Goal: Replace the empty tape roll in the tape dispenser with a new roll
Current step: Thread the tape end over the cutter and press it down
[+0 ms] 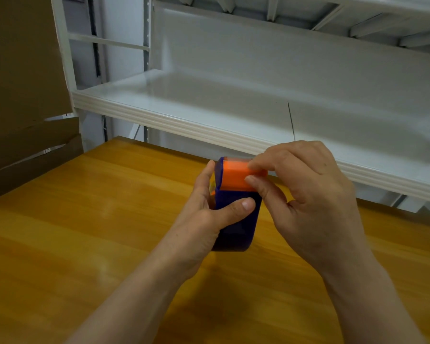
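Note:
A dark blue tape dispenser (241,222) with an orange top piece (233,177) is held above the wooden table (85,219). My left hand (209,214) wraps its left side, with the thumb laid across the blue body. My right hand (305,194) pinches the right end of the orange piece between fingertips and thumb. A sliver of yellow and orange shows at the dispenser's left edge, behind my left fingers. No roll of tape is visible; the dispenser's inside is hidden.
White metal shelving (233,125) runs across behind the table, its front lip just beyond my hands. Brown cardboard (23,95) stands at the left, past the table's far left corner.

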`<state>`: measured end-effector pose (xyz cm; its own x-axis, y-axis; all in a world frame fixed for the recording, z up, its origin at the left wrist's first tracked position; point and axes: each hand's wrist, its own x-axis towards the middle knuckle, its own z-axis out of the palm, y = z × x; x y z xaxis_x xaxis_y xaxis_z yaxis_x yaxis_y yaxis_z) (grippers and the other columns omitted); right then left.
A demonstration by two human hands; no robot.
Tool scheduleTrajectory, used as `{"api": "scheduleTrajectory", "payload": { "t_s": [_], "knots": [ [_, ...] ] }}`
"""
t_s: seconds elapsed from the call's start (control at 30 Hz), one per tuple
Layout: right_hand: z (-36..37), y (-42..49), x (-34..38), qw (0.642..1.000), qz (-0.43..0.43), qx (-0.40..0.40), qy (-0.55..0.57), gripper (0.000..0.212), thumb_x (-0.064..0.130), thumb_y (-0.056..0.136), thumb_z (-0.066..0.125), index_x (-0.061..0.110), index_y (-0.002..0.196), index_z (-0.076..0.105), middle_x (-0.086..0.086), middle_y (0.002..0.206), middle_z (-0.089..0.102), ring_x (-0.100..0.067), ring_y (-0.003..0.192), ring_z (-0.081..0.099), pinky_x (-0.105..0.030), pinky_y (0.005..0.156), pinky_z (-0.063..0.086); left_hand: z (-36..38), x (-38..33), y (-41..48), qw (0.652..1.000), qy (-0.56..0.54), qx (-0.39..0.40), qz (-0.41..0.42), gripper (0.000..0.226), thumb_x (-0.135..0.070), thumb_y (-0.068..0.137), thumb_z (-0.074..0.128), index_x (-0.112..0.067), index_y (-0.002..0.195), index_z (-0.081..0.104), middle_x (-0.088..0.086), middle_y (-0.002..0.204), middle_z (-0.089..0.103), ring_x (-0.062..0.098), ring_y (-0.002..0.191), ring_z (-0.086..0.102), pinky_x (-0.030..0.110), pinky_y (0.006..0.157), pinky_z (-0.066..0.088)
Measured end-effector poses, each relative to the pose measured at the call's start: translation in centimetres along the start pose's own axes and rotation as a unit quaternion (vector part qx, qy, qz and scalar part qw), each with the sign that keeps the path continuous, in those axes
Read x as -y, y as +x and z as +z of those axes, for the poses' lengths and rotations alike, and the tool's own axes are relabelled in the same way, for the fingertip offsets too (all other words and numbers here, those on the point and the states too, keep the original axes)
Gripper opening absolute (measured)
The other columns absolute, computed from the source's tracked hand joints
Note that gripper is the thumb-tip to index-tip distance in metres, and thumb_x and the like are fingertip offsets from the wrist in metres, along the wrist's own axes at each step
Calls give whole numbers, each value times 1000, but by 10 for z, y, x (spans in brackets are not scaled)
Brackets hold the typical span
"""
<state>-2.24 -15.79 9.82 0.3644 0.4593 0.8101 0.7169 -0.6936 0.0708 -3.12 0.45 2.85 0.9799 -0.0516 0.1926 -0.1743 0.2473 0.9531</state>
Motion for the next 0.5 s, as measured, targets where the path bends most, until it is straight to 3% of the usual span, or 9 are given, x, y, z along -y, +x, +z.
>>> {"api": "scheduleTrajectory", "payload": {
  "t_s": [0.2,0.5],
  "knots": [
    [-1,0,-1,1000,-11,7,-11,15,22,94,66,12,103,71,-4,101,70,-21,96,57,-24,84,39,0,2,0,1000,10,-6,8,90,-36,72,81,-44,150,36,1,123,69,23,108,71,35,81,59],
    [-1,1,2,1000,-8,3,17,11,20,91,69,12,97,70,-3,97,66,-21,93,55,-23,82,39,-1,1,0,999,6,-10,30,85,-31,75,78,-37,150,38,2,114,71,18,99,73,27,71,59]
  ]
}}
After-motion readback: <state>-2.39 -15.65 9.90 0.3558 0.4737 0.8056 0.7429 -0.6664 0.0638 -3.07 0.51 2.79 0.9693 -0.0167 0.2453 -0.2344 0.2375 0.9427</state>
